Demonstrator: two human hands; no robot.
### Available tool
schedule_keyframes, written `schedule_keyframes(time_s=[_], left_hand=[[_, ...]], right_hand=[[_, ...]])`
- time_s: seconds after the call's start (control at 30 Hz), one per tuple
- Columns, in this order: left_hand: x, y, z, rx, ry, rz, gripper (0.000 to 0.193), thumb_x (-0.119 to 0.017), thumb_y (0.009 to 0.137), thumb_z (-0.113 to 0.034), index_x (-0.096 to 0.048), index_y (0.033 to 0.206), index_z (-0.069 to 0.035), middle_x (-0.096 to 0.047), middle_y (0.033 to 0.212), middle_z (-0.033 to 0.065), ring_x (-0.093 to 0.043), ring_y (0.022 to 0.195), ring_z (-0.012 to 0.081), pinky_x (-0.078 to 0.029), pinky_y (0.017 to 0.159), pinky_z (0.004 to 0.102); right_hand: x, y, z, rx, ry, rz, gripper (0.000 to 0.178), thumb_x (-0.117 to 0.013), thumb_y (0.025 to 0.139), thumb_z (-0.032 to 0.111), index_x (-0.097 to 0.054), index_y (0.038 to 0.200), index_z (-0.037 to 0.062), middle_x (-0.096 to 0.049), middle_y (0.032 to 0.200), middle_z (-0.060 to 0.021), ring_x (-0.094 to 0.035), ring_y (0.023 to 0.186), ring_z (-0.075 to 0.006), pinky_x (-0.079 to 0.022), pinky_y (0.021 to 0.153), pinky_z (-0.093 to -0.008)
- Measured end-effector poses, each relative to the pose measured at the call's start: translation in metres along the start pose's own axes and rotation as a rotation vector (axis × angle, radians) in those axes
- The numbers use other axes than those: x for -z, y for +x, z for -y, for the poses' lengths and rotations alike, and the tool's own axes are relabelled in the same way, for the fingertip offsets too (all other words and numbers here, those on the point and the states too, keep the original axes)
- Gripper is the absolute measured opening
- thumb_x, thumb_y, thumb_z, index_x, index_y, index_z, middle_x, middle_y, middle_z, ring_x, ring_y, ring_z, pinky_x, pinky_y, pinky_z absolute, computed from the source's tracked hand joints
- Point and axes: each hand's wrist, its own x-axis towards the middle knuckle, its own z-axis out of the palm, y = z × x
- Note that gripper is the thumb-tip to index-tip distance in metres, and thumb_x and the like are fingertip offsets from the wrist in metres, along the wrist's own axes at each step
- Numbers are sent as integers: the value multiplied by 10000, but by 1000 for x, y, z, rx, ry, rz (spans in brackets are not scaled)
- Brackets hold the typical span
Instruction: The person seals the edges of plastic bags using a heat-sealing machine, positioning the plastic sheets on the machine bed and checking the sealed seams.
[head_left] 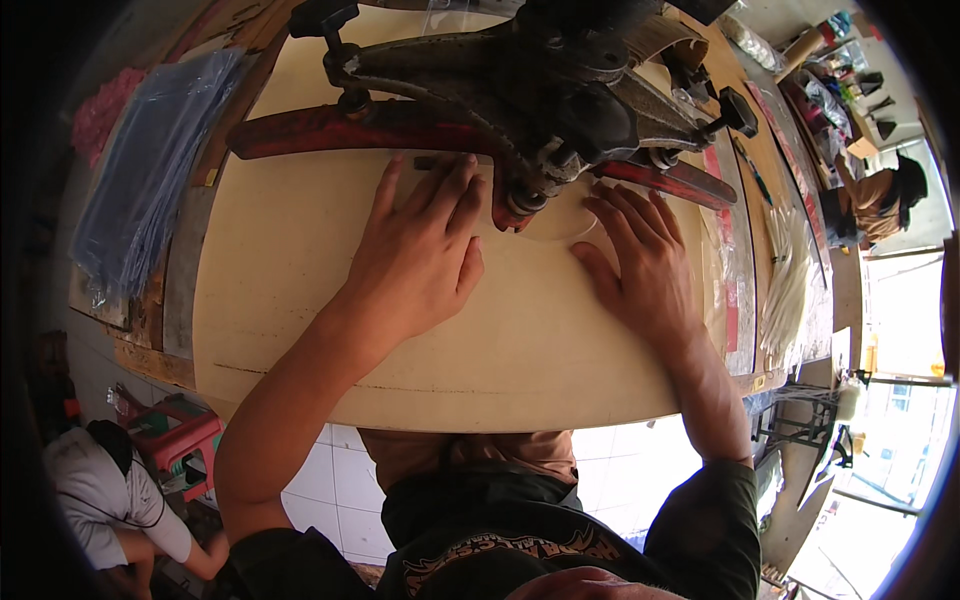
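Note:
My left hand (412, 245) lies palm down on a wide tan board (280, 270), its fingers stretched forward. Its fingertips reach the near side of a long red bar (310, 130), beside a small dark strip (426, 163) partly covered by the fingers. The red bar belongs to a black metal frame (470, 75) with clamp knobs that stands over the board. To the right of the frame's near foot, my right hand (645, 260) rests with its fingers extended. Its fingertips are at the edge of a clear, curved-edged piece (560, 232), whose far part is hidden under the frame.
Bluish clear plastic sheets (145, 185) are stacked at the left, beside a pink bundle (105, 112). On the right lie a pen (755, 170) and pale thin strips (790, 285). A red stool (185, 435) and a person (110, 490) are at lower left; another person (875, 205) is far right.

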Motion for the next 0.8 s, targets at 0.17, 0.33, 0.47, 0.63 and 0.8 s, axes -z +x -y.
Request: schedule_keyframes(time_s=[0.17,0.33,0.47,0.63,0.8], left_hand=[[-1,0,0,4,-3,-2,488,-561,926,-175,-485,1355,44,-480,1432,229,-489,1350,340,-220,1209,603],[0,1,0,9,-2,5,495,-557,929,-178,-479,1364,44,-475,1438,230,-483,1356,340,-217,1211,601],[-1,0,0,8,0,14,495,-555,932,-180,-478,1366,44,-475,1440,233,-480,1359,341,-217,1211,601],[-1,0,0,3,1,7,494,-557,931,-179,-479,1364,43,-481,1431,233,-481,1354,346,-222,1206,607],[0,2,1,-4,-6,2,488,-561,929,-181,-485,1357,42,-489,1418,233,-483,1345,353,-226,1204,608]], right_hand=[[-1,-1,-1,1,-5,0,435,-687,936,314,-612,1259,31,-646,1289,-177,-584,1242,-340,-367,1128,-525],[-1,-1,-1,2,1,2,436,-687,935,311,-610,1261,31,-643,1298,-172,-581,1247,-335,-365,1129,-524],[-1,-1,-1,10,-10,1,436,-690,932,307,-611,1260,30,-644,1294,-167,-582,1245,-331,-366,1129,-522],[-1,-1,-1,7,1,0,434,-695,927,299,-611,1257,30,-644,1289,-165,-583,1240,-330,-367,1130,-519],[0,-1,-1,4,0,1,436,-696,924,295,-609,1258,28,-642,1297,-164,-582,1241,-331,-367,1133,-516]])
